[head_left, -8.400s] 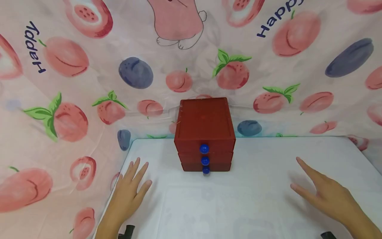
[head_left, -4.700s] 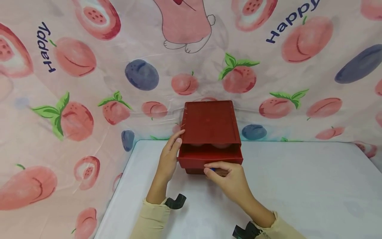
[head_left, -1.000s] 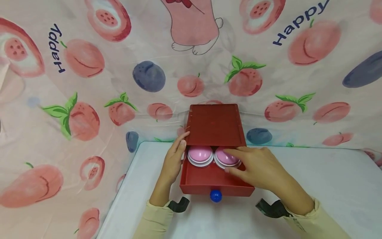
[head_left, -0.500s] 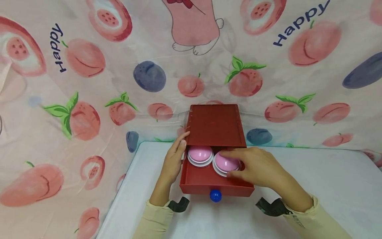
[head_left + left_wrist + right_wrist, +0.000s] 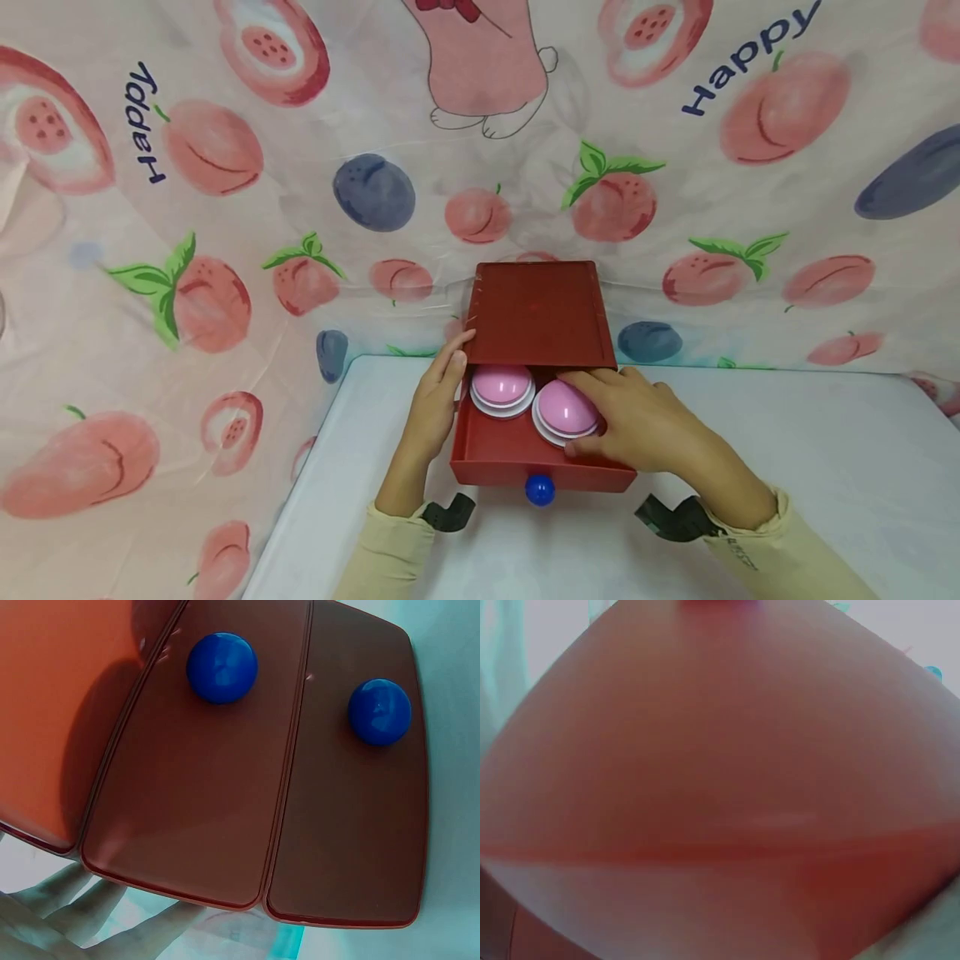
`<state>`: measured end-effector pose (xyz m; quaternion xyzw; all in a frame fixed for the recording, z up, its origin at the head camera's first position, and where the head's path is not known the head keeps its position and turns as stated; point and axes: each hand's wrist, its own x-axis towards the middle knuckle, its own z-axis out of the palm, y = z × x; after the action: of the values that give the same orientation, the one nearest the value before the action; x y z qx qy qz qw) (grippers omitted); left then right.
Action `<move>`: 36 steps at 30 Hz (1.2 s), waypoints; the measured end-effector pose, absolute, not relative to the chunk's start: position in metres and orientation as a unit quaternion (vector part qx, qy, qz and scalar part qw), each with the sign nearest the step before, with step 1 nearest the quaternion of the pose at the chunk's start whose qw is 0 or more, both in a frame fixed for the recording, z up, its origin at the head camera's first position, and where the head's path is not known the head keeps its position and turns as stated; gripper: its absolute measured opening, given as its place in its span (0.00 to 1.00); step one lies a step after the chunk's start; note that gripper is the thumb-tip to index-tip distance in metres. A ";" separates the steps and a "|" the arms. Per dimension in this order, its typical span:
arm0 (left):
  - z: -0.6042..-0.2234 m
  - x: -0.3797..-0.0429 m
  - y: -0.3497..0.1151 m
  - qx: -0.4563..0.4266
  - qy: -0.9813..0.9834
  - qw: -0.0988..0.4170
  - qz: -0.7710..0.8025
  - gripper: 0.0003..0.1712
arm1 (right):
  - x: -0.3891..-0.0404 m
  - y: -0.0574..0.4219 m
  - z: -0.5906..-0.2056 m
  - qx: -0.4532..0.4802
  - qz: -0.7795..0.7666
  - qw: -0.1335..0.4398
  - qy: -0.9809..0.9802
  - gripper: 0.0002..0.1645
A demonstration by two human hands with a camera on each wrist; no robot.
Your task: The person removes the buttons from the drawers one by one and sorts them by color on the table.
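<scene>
pink dome with white base (image 5: 567,408), in the right part of the pulled-out drawer (image 5: 495,446), has moved forward since one second ago and now stands nearer the front than its neighbour dome (image 5: 502,385). this seems to leave it freer from the red cabinet (image 5: 536,308) above. right grip (image 5: 645,421) holds it between thumb and fingers, while left grip (image 5: 433,408) rests straight-fingered at the cabinet side

Up top right it's a clear "Happy" (image 5: 752,57), with a sideways "Happy" (image 5: 143,122) at left, both on the fruit-print backdrop (image 5: 525,171)!
</scene>
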<state>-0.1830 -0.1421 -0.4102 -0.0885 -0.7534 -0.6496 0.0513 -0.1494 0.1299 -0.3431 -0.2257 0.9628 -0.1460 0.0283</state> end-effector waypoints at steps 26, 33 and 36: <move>-0.411 -0.187 -0.142 -0.106 -0.749 0.063 -0.651 0.24 | -0.135 0.139 -0.317 -0.236 -0.189 -0.077 0.950 0.40; -0.412 -0.186 -0.142 -0.109 -0.749 0.062 -0.651 0.24 | -0.119 0.150 -0.311 -0.222 -0.226 -0.101 0.943 0.42; -0.412 -0.186 -0.143 -0.105 -0.752 0.064 -0.648 0.24 | -0.115 0.155 -0.312 -0.215 -0.247 -0.122 0.937 0.44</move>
<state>-0.1856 -0.1428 -0.4116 -0.1045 -0.7517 -0.6480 0.0638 -0.1151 0.1547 -0.3116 -0.2148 0.9371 -0.2469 -0.1215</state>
